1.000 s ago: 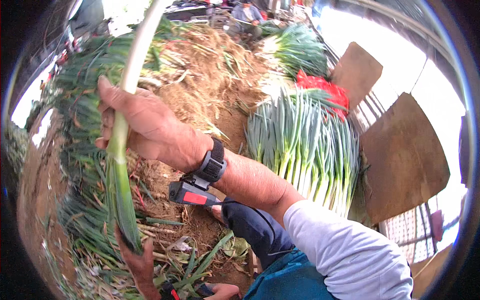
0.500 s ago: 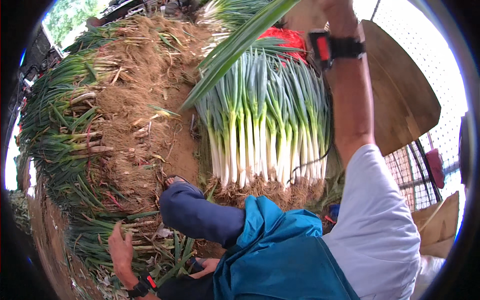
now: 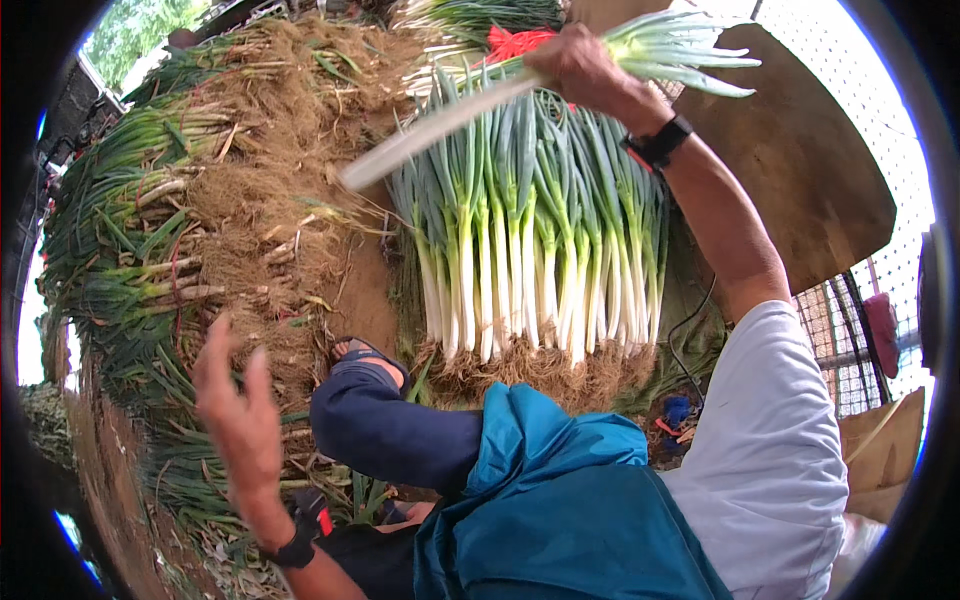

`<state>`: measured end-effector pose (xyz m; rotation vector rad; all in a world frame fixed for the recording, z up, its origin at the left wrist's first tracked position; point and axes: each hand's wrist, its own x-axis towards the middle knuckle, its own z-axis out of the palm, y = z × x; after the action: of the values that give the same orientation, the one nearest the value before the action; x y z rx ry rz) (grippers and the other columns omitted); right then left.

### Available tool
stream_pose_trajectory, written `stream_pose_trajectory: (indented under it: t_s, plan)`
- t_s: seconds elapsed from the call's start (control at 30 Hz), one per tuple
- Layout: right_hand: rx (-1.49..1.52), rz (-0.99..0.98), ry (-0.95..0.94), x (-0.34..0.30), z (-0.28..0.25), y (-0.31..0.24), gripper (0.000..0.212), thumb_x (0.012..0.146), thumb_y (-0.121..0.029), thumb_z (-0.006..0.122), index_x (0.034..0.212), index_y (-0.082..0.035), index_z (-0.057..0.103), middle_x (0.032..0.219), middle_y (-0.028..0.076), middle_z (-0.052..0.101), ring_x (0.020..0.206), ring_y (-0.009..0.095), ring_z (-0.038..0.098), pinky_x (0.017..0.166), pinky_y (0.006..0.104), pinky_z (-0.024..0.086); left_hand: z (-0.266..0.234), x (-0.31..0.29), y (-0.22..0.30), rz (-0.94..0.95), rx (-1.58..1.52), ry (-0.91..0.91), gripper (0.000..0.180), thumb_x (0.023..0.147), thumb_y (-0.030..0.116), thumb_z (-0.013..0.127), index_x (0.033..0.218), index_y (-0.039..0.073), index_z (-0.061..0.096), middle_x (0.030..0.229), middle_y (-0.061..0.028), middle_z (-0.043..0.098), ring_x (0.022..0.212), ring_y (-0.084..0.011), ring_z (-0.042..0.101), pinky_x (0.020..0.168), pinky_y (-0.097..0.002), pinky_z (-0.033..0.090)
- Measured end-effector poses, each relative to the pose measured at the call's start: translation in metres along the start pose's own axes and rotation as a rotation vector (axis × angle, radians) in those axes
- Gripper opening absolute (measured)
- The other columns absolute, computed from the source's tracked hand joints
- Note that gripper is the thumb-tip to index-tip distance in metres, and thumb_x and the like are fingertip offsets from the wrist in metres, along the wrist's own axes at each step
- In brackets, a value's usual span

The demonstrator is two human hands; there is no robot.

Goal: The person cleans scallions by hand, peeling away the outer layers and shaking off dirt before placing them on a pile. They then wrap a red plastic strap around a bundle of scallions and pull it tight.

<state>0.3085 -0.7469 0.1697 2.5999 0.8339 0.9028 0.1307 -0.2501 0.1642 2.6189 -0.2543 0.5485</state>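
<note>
My right hand (image 3: 580,70) is wrapped around a long green onion (image 3: 440,130) above the laid-out bunch. Its pale stalk, smeared by motion, slants down to the left, and its green leaves fan out past my wrist to the right. Beneath it lies a wide row of green onions (image 3: 530,240), white stalks and brown roots toward me, dark green tops away. On the left, my left hand (image 3: 240,420) hangs in the air with fingers apart and nothing in them. It is nearest to the heap of untrimmed green onions (image 3: 120,250), whose bundles show red ties.
Dry brown roots (image 3: 260,190) form a thick mat along the heap's right side. My sandalled foot (image 3: 370,355) stands between heap and row. Red plastic (image 3: 515,42) lies behind the row. A curved brown board (image 3: 790,170) and a mesh fence (image 3: 850,330) stand at right.
My right hand has moved left and nearer; the green onion's pale stalk now slants left, where green leaves were before. My left hand has lifted away from the near end of the heap.
</note>
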Motion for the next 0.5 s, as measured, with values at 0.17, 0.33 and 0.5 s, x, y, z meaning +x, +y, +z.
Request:
stream_pose_trajectory:
  t_s: [0.17, 0.33, 0.5]
  plan:
    - [0.08, -0.036, -0.147, -0.015, 0.074, -0.06, 0.01, 0.084, -0.015, 0.064, 0.074, -0.018, 0.062, 0.065, 0.0, 0.061, 0.069, 0.017, 0.064, 0.081, 0.0359, 0.045, 0.102, 0.033, 0.018, 0.23, -0.017, -0.241, 0.071, 0.086, 0.028, 0.069, 0.142, 0.0, 0.036, 0.137, -0.0235, 0.045, 0.128, -0.0368, 0.043, 0.109, -0.045, 0.032]
    - [-0.028, -0.157, -0.351, -0.021, 0.117, -0.078, 0.013, 0.082, -0.021, 0.07, 0.072, -0.024, 0.062, 0.066, -0.005, 0.06, 0.071, 0.013, 0.063, 0.078, 0.0336, 0.044, 0.199, 0.017, 0.024, 0.099, -0.285, -0.609, 0.067, 0.088, 0.027, 0.064, 0.141, 0.0, 0.032, 0.129, -0.0281, 0.048, 0.118, -0.0432, 0.05, 0.099, -0.0465, 0.042]
    - [-0.114, -0.149, -0.539, -0.006, 0.123, -0.115, 0.006, 0.08, -0.022, 0.067, 0.075, -0.021, 0.066, 0.089, -0.001, 0.062, 0.101, 0.018, 0.059, 0.105, 0.0401, 0.034, 0.254, -0.003, 0.026, -0.101, -0.276, -0.92, 0.033, 0.091, 0.016, 0.056, 0.117, -0.004, 0.052, 0.104, -0.0329, 0.06, 0.099, -0.0506, 0.057, 0.086, -0.0522, 0.047]
